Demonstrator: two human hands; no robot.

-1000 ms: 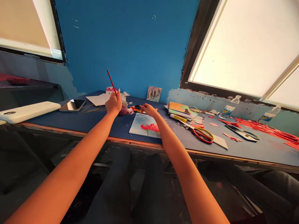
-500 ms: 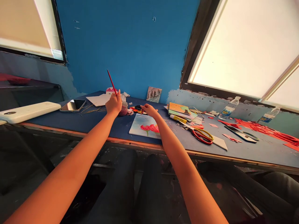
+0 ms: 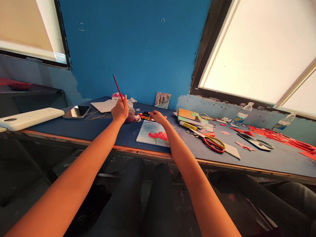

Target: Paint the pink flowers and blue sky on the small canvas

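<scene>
My left hand (image 3: 120, 109) is closed round a red paintbrush (image 3: 118, 86), its handle slanting up and to the left. Beside that hand stands a jar of reddish water (image 3: 130, 116), partly hidden by it. My right hand (image 3: 157, 116) is pinched over the top edge of a small painted canvas (image 3: 145, 133). A thin stick, seemingly another paintbrush, points down from these fingers; most of it is hidden. Pink-red flowers with green stems show on the pale blue canvas, and my right forearm covers its right side. Behind the hands lies a paint-smeared palette (image 3: 143, 115).
To the left are a white power bank (image 3: 32, 118) and a phone (image 3: 77, 112). A small picture (image 3: 162, 100) leans on the wall. On the right lie stacked paintings (image 3: 191, 116), scissors (image 3: 213, 144), a yellow tube (image 3: 188, 125), red paper scraps (image 3: 276, 134) and a bottle (image 3: 242, 115). Another person's leg (image 3: 259, 197) is below.
Almost nothing differs. Both hands stay in place, the left with its paintbrush upright and the right over the canvas's top edge.
</scene>
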